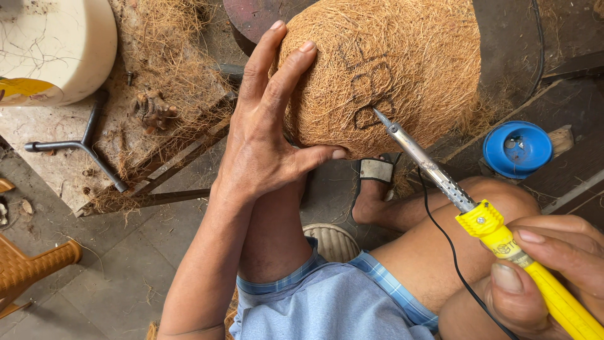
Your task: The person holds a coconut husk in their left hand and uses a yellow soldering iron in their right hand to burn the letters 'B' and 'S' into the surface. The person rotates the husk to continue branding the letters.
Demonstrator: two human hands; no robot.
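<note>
Currently the fibrous coir ball (384, 69) sits at top centre of the head view, approx. above the person's knees. Its upper edge runs out of frame; its lower edge ends just above a sandalled foot (372, 189). Dark burnt marks show on the ball's front face.

Edges and clearance:
- Left of ball: a low counter (44, 135) strewn w/ loose coir fibre (167, 56), carrying a black metal tool (82, 148) and a cream cylindrical drum (53, 44). Counter edge runs diagonally towards the person's left forearm, near but apart.
- Right of ball: open dark floor, then a blue round cap (517, 149), well apart from the ball.
- Bottom left: bare concrete floor, w/ the corner of a woven orange chair (31, 267) at the frame edge.

Hand pose:
- Left hand (264, 135): pressed flat against the ball's left side, fingers spread upward over the fibre, thumb hooked under the lower edge. Clamped on the ball.
- Right hand (550, 274): at lower right, closed round the yellow handle of a soldering iron (478, 217), thumb on top. Shaft angles up and left; the metal tip touches the burnt marks. A black cord (450, 249) hangs from the iron across the right thigh.
</note>
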